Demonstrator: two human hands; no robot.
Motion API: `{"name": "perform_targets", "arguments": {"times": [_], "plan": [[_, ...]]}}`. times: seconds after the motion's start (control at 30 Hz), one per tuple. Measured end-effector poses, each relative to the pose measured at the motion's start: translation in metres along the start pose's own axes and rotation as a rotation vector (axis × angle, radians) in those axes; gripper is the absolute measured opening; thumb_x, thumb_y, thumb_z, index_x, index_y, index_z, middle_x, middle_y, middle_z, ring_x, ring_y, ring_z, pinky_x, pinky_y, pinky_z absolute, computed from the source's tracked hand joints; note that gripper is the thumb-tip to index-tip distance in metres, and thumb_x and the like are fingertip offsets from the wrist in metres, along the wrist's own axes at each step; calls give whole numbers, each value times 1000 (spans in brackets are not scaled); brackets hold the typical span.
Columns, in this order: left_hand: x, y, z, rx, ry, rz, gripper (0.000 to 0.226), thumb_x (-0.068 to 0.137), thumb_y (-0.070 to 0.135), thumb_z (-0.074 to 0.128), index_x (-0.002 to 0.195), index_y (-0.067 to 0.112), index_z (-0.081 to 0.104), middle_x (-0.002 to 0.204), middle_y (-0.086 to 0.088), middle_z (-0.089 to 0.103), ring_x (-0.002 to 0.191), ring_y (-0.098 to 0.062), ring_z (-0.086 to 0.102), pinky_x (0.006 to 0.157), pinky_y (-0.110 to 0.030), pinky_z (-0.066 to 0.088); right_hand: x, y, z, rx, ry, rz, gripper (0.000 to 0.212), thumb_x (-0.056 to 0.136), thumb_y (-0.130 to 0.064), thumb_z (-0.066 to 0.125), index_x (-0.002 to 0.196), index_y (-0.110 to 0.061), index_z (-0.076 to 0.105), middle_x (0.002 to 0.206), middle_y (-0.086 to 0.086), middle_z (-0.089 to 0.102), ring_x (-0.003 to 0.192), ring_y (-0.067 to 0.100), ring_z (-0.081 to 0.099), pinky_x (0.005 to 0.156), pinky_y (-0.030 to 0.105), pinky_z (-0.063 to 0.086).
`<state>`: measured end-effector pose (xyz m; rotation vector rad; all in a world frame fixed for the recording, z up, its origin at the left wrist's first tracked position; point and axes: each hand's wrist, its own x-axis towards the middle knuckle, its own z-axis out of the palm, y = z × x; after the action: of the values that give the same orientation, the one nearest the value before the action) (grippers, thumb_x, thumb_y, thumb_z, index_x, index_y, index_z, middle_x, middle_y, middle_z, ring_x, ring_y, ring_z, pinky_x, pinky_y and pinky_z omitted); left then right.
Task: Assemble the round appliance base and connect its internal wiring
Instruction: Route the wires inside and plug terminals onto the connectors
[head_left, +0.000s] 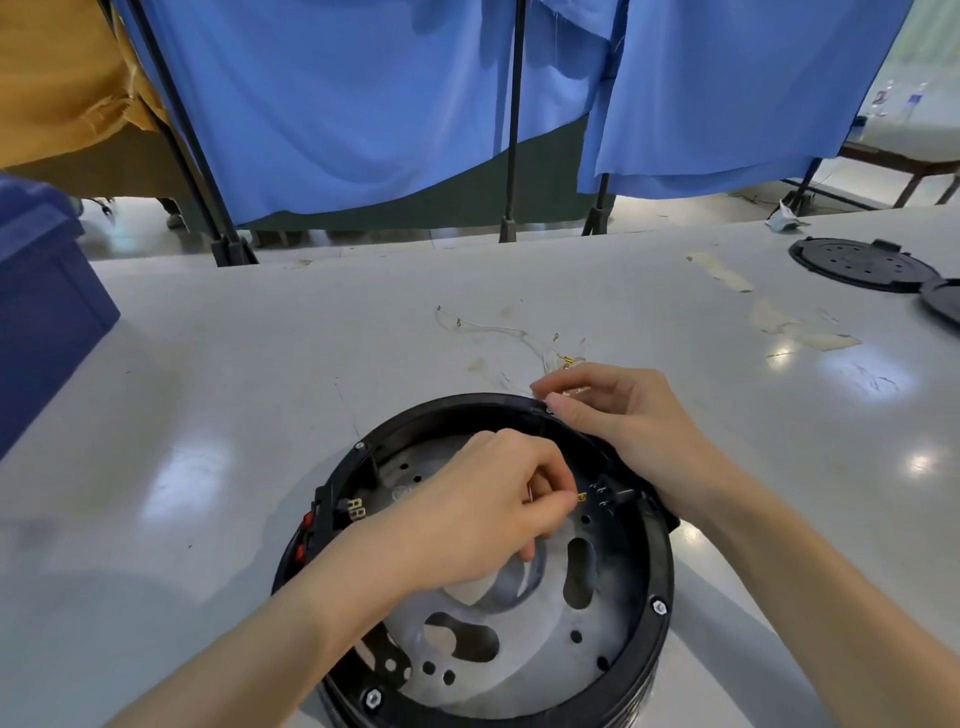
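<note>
Both hands crowd the round black base (658, 561): the left hand (483, 514), pinching a gold terminal (582, 498), fills its middle; the right hand (623, 410), pinching loose wires (498, 331) that trail to twelve o'clock, covers the rim at one. A blue bin (41, 312) blocks ten o'clock, black lids (862, 265) two o'clock. Bare table (234, 395) lies open at nine and three.

One base (660, 571), two hands (483, 519) (618, 410) — two lids (860, 265) (943, 306) (one cropped)

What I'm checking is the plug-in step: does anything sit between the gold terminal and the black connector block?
Nothing visible: the left hand pinches the gold terminal right beside the black connector block, gap open.
</note>
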<state>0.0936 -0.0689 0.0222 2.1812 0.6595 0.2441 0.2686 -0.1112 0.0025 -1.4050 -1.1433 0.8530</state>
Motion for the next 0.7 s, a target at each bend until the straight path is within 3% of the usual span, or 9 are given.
{"name": "perform_targets", "arguments": {"times": [0.27,0.43,0.7], "plan": [[4,1,7,18,52,43,12,94,21,58,85,18,65,56,6,63,45,-6,59,41,-6,34,-1,4,1,46,10,19,14,93,-11,63,96,-10,76,90,9,75,84,18,71,78,28,56],[4,-1,11,66,82,77,9,94,21,58,87,20,64,66,2,66,49,-8,62,56,-18,48,-1,5,3,35,50,13,13,92,-10,63,93,-11,76,87,8,76,83,18,72,77,28,57],[-1,0,13,127,118,106,9,94,22,59,86,23,62,69,3,64,55,-6,59,64,-28,49,-1,4,4,35,49,12,14,92,-10,63,92,-11,76,85,8,76,81,19,72,74,26,58]]}}
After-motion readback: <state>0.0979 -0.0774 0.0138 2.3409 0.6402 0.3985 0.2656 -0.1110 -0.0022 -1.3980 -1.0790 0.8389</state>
